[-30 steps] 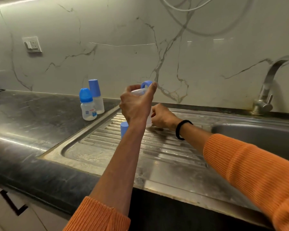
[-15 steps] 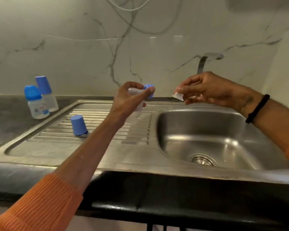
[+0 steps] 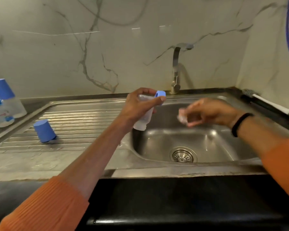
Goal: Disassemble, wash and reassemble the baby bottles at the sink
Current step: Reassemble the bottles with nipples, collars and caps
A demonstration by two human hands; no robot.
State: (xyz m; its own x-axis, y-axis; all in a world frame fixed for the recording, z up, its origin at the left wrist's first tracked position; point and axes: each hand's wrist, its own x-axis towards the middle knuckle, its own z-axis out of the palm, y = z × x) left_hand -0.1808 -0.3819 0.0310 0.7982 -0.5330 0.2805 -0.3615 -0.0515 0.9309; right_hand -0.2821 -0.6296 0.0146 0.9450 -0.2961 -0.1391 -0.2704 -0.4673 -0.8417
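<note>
Right hand (image 3: 207,112) motion-blurred over sink basin (image 3: 215,144), fingers pinching small clear piece (image 3: 182,116), identity unclear. Left hand (image 3: 137,105) grips clear bottle (image 3: 143,120) and blue ring (image 3: 160,94) at basin's 10 o'clock rim. Blue cap (image 3: 44,130) on drainboard (image 3: 83,114); two capped bottles (image 3: 3,105) cut off at 9 o'clock.

Head view, facing down at sink (image 3: 182,170), close.

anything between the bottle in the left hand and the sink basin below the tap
Nothing visible. The left hand holds the bottle at the basin's left edge; the right hand, holding a small clear piece, hovers over it beside the path.
</note>
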